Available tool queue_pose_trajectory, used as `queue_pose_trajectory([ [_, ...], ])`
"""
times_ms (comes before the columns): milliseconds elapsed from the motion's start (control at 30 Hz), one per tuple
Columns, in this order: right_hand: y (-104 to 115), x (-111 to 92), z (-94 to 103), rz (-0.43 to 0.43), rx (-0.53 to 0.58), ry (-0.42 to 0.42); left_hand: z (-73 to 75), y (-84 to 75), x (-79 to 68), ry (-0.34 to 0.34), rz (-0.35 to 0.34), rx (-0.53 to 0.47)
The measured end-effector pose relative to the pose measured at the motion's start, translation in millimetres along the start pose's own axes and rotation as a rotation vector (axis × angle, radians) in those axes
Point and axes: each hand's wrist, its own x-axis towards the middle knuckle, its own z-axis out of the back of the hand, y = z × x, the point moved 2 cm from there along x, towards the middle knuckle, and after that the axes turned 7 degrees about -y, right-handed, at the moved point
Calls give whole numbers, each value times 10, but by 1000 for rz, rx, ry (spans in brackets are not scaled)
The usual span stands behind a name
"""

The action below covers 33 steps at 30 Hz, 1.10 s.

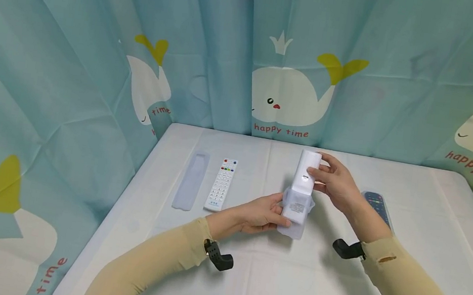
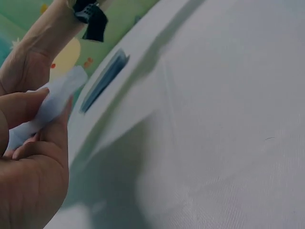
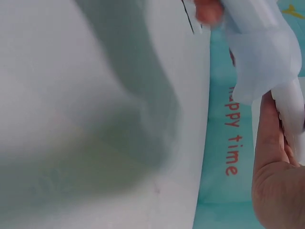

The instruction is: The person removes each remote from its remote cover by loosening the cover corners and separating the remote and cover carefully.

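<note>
L hand (image 1: 261,214): thumb + fingers pinched the lower end of 1 translucent cover (image 1: 297,231), w/ the remote inside it. R hand (image 1: 337,183): thumb + fingers gripped the bare upper end of the same white remote (image 1: 310,162). Held remote was tilted, up off the table (image 1: 246,278), btwn both hands.

Counts: 3 remotes total (2 white, 1 dark), 2 translucent covers, 2 hands, 2 black wrist devices (image 1: 219,258), 1 per wrist.

Text: label block on held remote showed thru cover, too small to read; 1 small dark mark higher up, also illegible. Curtain (image 1: 208,89) read "happy time" in red, 2x in full in head view, plus partial repeats.

Looks: held remote was plain white, back side up; cover approx. halfway on, its upper edge flared + bunched around the body.

Farther out: white button remote (image 1: 220,185) lay face up L of the hands, w/ red/green/yellow/blue key row; spare cover (image 1: 190,181) lay flat just beside it. Dark remote (image 1: 376,204) lay near R forearm, partly hidden.
</note>
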Motion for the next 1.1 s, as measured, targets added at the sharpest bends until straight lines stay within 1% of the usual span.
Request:
queue_pose_trajectory([
  [133,12,24,27,-5,14,-5,-21,-12,-13,25,-23,22],
  [233,15,36,35,-4,7,-9,-27,-11,-16,40,-41,22],
  [400,31,41,43,-6,8,-13,-39,-8,-26,95,-67,15],
  [467,39,36,39,-5,14,-7,-38,-1,-31,106,-75,14],
  [500,40,36,37,-4,17,-4,-38,1,-36,103,-77,18],
  [600,49,29,25,3,13,5,-34,-21,-57,46,-60,57],
  [700,65,14,12,16,-12,17,-15,-57,-60,-19,-21,114],
  [767,83,-2,-2,20,-25,31,1,-83,-59,-42,4,133],
  [867,104,-22,-21,6,-26,57,33,-93,-51,-54,24,137],
  [967,110,-35,-22,-22,-19,78,52,-91,-51,-60,26,130],
  [1100,97,-35,-11,-40,-37,88,56,-76,-51,-34,15,131],
])
